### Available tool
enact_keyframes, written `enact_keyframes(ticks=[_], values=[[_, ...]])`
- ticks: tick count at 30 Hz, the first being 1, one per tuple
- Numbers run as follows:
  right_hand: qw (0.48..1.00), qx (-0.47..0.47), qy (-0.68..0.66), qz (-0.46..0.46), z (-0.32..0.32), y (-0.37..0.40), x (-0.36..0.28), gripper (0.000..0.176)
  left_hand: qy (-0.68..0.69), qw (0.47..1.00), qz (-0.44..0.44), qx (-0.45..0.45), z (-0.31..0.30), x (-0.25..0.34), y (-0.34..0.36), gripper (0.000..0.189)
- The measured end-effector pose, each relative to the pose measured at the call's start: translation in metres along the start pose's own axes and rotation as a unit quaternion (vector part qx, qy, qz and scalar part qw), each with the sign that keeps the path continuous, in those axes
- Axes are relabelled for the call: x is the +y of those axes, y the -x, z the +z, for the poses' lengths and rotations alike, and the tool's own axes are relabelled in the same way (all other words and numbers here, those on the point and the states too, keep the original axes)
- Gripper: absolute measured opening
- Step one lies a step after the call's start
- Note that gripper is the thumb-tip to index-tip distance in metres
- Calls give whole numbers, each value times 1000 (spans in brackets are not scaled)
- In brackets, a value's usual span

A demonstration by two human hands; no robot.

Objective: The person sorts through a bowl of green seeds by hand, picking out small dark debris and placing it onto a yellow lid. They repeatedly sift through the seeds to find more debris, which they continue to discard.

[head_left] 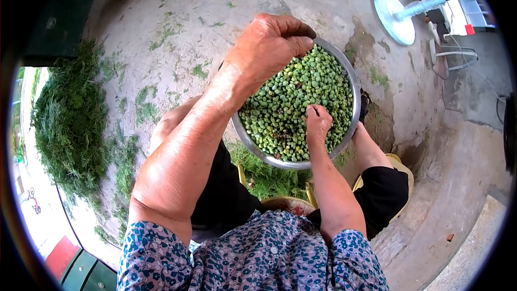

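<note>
Head: left hand [266,48], right hand [318,124], one bowl [355,102].

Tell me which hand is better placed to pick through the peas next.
Right, probably. The right hand rests on the peas, fingers down among them; the left hand grips the bowl rim, steadying it.

The concrete ground [226,0] bears heaped green stalks [70,118] and a white fan base [396,19].
</note>
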State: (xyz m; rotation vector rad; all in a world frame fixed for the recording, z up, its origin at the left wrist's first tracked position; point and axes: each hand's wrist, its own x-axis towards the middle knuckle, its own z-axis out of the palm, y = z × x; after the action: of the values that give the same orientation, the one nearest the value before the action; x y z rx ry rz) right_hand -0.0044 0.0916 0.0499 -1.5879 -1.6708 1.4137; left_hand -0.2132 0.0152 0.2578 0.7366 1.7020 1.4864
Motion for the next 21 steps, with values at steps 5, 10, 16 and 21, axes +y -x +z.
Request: enact_keyframes(ticks=[5, 10, 16, 21], values=[[991, -15, -117, 66, -22, 16, -26, 13, -145, 987, 65, -19, 3, -1, 3, 26], [996, -15, -80, 42, -37, 27, -36, 15, -178, 982, 68, -7, 0, -3, 2, 27], [983, -12, 160, -91, -50, 21, 8, 25, -50, 993, 49, 96, -18, 4, -1, 25], [928, 27, 286, -238, -41, 18, 7, 20, 93, 988, 39, 117, -17, 2, -4, 24]])
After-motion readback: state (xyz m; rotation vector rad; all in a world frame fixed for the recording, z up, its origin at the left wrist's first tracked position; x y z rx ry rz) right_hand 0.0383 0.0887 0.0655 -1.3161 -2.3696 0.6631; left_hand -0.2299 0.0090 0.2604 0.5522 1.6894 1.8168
